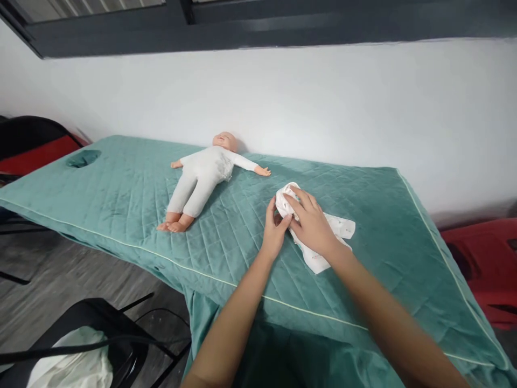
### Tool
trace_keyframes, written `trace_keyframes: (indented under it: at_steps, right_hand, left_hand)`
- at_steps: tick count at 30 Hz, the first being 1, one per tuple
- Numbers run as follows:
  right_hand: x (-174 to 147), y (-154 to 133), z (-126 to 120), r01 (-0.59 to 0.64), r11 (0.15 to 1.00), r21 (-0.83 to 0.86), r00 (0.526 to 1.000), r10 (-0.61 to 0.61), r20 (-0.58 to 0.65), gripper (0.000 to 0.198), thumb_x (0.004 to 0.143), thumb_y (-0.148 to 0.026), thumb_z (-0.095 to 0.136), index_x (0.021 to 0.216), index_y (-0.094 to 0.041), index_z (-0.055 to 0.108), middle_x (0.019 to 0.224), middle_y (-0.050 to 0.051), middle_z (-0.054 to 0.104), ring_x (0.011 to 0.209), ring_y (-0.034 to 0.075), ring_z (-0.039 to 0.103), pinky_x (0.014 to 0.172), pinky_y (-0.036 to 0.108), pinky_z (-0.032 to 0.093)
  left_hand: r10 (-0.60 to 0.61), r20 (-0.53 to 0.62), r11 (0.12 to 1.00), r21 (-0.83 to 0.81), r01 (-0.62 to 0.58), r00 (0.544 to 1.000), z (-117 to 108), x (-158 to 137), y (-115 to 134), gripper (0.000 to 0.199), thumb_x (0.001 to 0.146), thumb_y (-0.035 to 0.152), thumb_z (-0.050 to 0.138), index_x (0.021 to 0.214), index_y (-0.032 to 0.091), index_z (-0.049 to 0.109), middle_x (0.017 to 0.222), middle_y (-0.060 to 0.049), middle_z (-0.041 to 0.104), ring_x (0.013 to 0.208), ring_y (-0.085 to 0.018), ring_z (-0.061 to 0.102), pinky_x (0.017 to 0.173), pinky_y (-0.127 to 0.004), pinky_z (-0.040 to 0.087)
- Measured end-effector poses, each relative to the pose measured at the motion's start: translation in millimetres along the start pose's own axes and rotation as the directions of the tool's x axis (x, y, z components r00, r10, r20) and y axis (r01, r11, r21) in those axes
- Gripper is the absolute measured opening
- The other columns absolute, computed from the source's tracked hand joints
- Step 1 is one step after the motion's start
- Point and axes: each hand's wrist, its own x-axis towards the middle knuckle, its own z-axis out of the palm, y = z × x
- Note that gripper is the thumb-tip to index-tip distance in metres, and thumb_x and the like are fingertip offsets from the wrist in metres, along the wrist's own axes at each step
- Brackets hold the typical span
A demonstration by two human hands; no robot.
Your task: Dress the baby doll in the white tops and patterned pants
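Note:
A small white baby garment (319, 260) with a faint print is bunched at its far end, its loose parts spread on the green bed. My left hand (275, 229) curls around the left side of the bunched end. From the right, my right hand (312, 222) presses its fingers over the top of the same bunch. Both thumbs come close together on the near side. To the left of my hands lies a baby doll (203, 171) on its back, in a white body suit, arms stretched out and head toward the wall.
The quilted green bed cover (133, 199) has a face hole (83, 158) at the far left. A white wall (307, 108) runs behind. A black chair (95, 318) holding pale cloth stands front left; a red stool (484, 264) is at right.

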Motion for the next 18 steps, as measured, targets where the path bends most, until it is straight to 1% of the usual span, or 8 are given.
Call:
trace_keyframes:
  at_steps: [2, 4, 6, 8, 11, 13, 15, 18]
  right_hand:
    - [-5, 8, 12, -0.043, 0.993, 0.106, 0.997, 0.049, -0.054, 0.053, 0.093, -0.017, 0.052, 0.144, -0.024, 0.044, 0.158, 0.012, 0.037, 0.145, 0.030, 0.035, 0.116, 0.054, 0.037]
    - [-10, 16, 21, -0.056, 0.977, 0.206, 0.993, 0.076, -0.090, 0.048, 0.091, -0.021, 0.059, 0.137, -0.023, 0.046, 0.158, 0.013, 0.037, 0.145, 0.030, 0.036, 0.116, 0.055, 0.037]
    - [-15, 23, 26, -0.039, 0.961, 0.274, 0.993, 0.068, -0.095, 0.042, 0.089, -0.023, 0.065, 0.128, -0.023, 0.049, 0.158, 0.014, 0.036, 0.146, 0.029, 0.035, 0.117, 0.055, 0.037]
    - [-18, 27, 27, -0.014, 0.954, 0.299, 0.997, 0.037, -0.070, 0.035, 0.087, -0.024, 0.069, 0.118, -0.024, 0.052, 0.158, 0.013, 0.036, 0.147, 0.030, 0.034, 0.117, 0.055, 0.036]
    - [-22, 28, 24, 0.036, 0.960, 0.277, 0.999, -0.036, -0.005, 0.027, 0.085, -0.025, 0.073, 0.108, -0.023, 0.057, 0.158, 0.012, 0.036, 0.148, 0.032, 0.032, 0.118, 0.057, 0.035]
    - [-25, 28, 23, 0.069, 0.964, 0.257, 0.996, -0.082, 0.038, 0.033, 0.084, -0.027, 0.077, 0.110, -0.023, 0.058, 0.157, 0.013, 0.036, 0.148, 0.032, 0.032, 0.119, 0.057, 0.034]
    - [-27, 28, 22, 0.089, 0.965, 0.247, 0.990, -0.113, 0.084, 0.041, 0.079, -0.029, 0.082, 0.111, -0.023, 0.057, 0.156, 0.013, 0.038, 0.148, 0.032, 0.031, 0.120, 0.057, 0.032]
    - [-29, 29, 21, 0.077, 0.962, 0.263, 0.986, -0.112, 0.121, 0.044, 0.074, -0.034, 0.087, 0.103, -0.023, 0.056, 0.154, 0.012, 0.040, 0.146, 0.034, 0.034, 0.118, 0.058, 0.034]
  left_hand:
    - [0.005, -0.032, 1.000, 0.020, -0.005, 0.999, 0, 1, -1, 0.059, 0.084, 0.049, 0.074, 0.134, 0.028, 0.051, 0.147, -0.007, 0.053, 0.128, -0.022, 0.057, 0.107, -0.033, 0.047]
    - [-0.008, -0.063, 0.999, 0.042, 0.011, 0.998, -1, 2, -3, 0.050, 0.082, 0.047, 0.076, 0.123, 0.026, 0.055, 0.135, -0.006, 0.059, 0.114, -0.019, 0.062, 0.098, -0.031, 0.050]
    - [-0.036, -0.082, 0.998, 0.050, 0.040, 0.996, -1, 3, -5, 0.047, 0.080, 0.047, 0.077, 0.116, 0.025, 0.055, 0.123, -0.004, 0.063, 0.101, -0.017, 0.064, 0.090, -0.029, 0.051]
    - [-0.055, -0.096, 0.997, 0.048, 0.059, 0.994, -1, 2, -5, 0.047, 0.079, 0.047, 0.077, 0.113, 0.025, 0.053, 0.116, -0.003, 0.063, 0.094, -0.016, 0.063, 0.085, -0.028, 0.051]
    - [-0.033, -0.087, 0.997, 0.064, 0.038, 0.996, -1, 1, -2, 0.051, 0.078, 0.046, 0.078, 0.117, 0.025, 0.053, 0.119, -0.004, 0.062, 0.101, -0.018, 0.062, 0.090, -0.030, 0.050]
    - [-0.004, -0.067, 0.994, 0.106, 0.011, 0.998, -1, 0, 0, 0.051, 0.080, 0.042, 0.076, 0.124, 0.025, 0.053, 0.128, -0.006, 0.061, 0.112, -0.020, 0.060, 0.099, -0.031, 0.047]
    - [0.006, -0.065, 0.987, 0.159, 0.004, 0.998, -1, 0, 1, 0.047, 0.084, 0.036, 0.071, 0.127, 0.025, 0.056, 0.132, -0.005, 0.060, 0.120, -0.021, 0.058, 0.106, -0.033, 0.043]
    - [-0.009, -0.096, 0.979, 0.202, 0.028, 0.995, 0, 2, 1, 0.037, 0.086, 0.029, 0.064, 0.123, 0.024, 0.062, 0.130, -0.005, 0.064, 0.121, -0.022, 0.058, 0.109, -0.035, 0.041]
